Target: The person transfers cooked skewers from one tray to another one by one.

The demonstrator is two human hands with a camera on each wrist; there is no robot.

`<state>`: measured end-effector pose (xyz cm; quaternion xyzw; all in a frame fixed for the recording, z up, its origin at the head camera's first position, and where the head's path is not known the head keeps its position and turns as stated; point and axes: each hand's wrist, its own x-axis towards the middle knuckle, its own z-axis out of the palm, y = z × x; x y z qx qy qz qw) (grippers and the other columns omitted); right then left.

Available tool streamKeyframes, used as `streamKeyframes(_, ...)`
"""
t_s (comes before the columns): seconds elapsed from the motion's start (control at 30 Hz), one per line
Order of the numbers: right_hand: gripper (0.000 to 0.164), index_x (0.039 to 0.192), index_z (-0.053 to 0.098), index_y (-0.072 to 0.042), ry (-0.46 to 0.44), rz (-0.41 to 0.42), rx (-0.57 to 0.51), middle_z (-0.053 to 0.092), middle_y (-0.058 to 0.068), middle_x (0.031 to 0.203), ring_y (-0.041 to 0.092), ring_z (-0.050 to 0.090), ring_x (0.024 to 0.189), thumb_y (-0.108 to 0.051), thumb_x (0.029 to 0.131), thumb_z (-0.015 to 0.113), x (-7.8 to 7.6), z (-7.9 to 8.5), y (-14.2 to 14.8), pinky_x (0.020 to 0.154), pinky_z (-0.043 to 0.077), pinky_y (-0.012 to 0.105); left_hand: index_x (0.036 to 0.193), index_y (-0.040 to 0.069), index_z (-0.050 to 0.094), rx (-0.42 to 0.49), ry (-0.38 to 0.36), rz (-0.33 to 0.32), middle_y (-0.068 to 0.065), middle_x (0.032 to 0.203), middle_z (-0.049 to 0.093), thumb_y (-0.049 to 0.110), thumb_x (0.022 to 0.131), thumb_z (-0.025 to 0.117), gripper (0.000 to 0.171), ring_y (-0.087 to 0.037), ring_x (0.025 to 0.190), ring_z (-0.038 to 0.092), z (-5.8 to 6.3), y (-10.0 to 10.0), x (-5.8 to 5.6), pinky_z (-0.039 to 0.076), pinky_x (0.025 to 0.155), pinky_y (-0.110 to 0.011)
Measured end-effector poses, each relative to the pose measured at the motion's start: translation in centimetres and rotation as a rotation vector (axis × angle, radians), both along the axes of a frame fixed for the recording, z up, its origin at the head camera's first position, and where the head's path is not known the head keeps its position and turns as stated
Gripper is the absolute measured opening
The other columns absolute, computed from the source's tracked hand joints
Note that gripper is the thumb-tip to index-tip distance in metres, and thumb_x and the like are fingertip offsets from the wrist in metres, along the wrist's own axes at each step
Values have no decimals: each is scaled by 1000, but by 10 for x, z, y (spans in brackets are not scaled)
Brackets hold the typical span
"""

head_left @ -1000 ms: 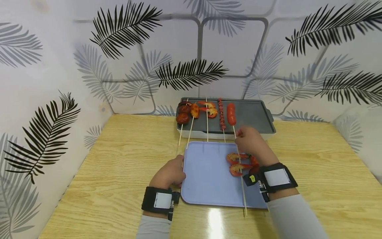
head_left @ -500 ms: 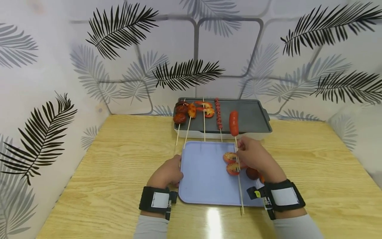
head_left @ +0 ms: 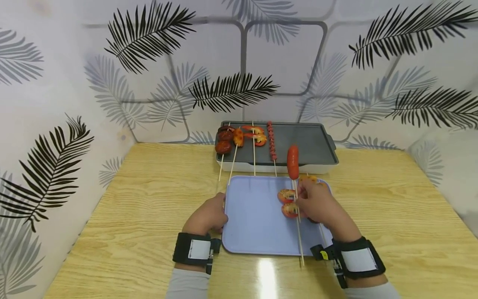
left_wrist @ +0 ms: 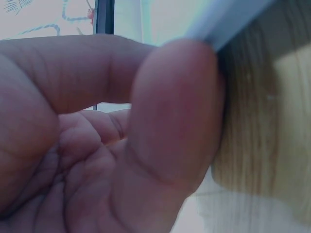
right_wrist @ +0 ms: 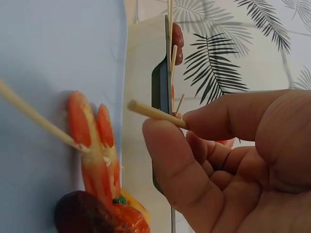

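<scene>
Leaf-print backdrop (head_left: 153,104), wooden tabletop (head_left: 130,216): sausage skewer (head_left: 293,164) aloft over tray (head_left: 257,228)

The right hand (head_left: 317,203) pinches the sausage skewer's thin stick between thumb and forefinger; its meaty end shows near the tray's far edge, its tail past the near edge. The left hand (head_left: 207,216) nips the tray's left edge between thumb and forefinger.

With so narrow a pinch, the stick could roll and the loaded end dip, being likely the heavier. The shrimp skewer (head_left: 288,210) lies below on the tray's right half, so lowering there might snag or shove it. A left-hand push could slide the tray into the stick ends (head_left: 254,164) jutting past the near edge of the griddle (head_left: 298,141).
</scene>
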<state>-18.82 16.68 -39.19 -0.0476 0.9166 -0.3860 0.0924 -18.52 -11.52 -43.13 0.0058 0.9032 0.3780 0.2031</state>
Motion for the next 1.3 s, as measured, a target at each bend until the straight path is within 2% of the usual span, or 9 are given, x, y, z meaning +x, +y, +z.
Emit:
streamKeyframes(0.13,16,104,55,5,9,3,25,57,11,81,20,57,62,-1,90,61,5,-3,1,53,49,31,145,-6,37,-4,3,-1,-15,88,59,-9,85,56,63,-21,54,61,1,0,0,47,48,-30)
streamKeyframes(0.4,11,98,56,2,-18,12,50,57,8,74,18,59,60,-1,90,62,16,-9,-3,53,50,32,140,-8,40,3,11,-6,-14,77,59,-11,84,54,58,-21,52,60,0,1,1,44,44,-28)
streamKeyframes(0.67,7,90,56,-1,-30,43,80,54,6,70,17,56,56,1,87,62,25,-23,-10,52,45,31,143,-7,39,3,8,2,-14,80,60,-10,85,54,60,-21,52,60,1,1,1,44,46,-29)
streamKeyframes(1.0,8,86,56,-4,-61,59,148,51,7,68,18,54,59,-1,89,63,26,-30,-20,53,43,30,145,-6,37,9,-5,1,-14,83,60,-10,85,55,63,-22,54,61,-2,1,-1,46,47,-30)
streamKeyframes(1.23,10,83,56,-4,-10,63,190,51,5,67,18,51,61,-1,87,64,28,-34,-24,56,40,31,144,-6,39,16,-1,1,-14,84,60,-10,85,55,61,-22,54,60,-2,1,-1,45,47,-30)
streamKeyframes(1.3,8,89,58,-3,-8,55,195,50,5,68,19,50,62,-2,88,65,29,-34,-26,56,39,31,143,-6,39,16,2,-2,-14,83,60,-10,84,55,61,-22,54,60,-2,0,-1,45,47,-30)
